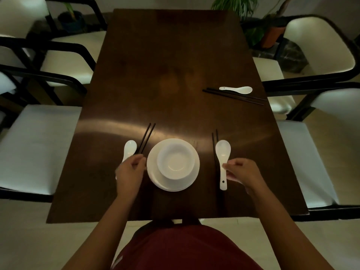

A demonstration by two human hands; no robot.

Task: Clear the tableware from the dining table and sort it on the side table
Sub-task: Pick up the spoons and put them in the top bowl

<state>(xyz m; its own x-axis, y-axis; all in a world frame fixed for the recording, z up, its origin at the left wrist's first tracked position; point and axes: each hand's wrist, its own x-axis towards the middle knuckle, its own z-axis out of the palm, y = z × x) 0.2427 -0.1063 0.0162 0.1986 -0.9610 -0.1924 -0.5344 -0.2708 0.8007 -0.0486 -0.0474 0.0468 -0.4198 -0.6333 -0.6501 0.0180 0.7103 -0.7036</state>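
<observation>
The clearing looks only partly done, judging by what lies on the dark brown wooden counter (175, 75). A stack of white round ceramic plates (155, 178) with a white ceramic bowl (176, 159) on top sits near the person's edge, which suggests the crockery has been gathered for carrying. The far half of the counter carries nothing. Three sets of cutlery are left, and the side table is not in view, so I cannot tell what has been sorted there.

The left hand (130, 168) is at nine o'clock of the stack. Its fingers (139, 159) are curled over the near ends of a pair of black chopsticks (146, 137), which run away toward twelve o'clock; they seem to be closing on them, but a firm grasp cannot be told. A white ceramic soup spoon (129, 148) lies just beside those chopsticks, its handle hidden under the same hand.

The right hand (241, 171) is at three o'clock of the stack. Its fingertips (226, 168) touch the handle of a second white ceramic soup spoon (223, 152), bowl toward twelve o'clock, in a loose pinch. A second pair of black chopsticks (214, 145) lies just beside it.

A third white spoon (236, 89) and a third pair of black chopsticks (233, 96) lie well apart from both hands, at about one o'clock.
</observation>
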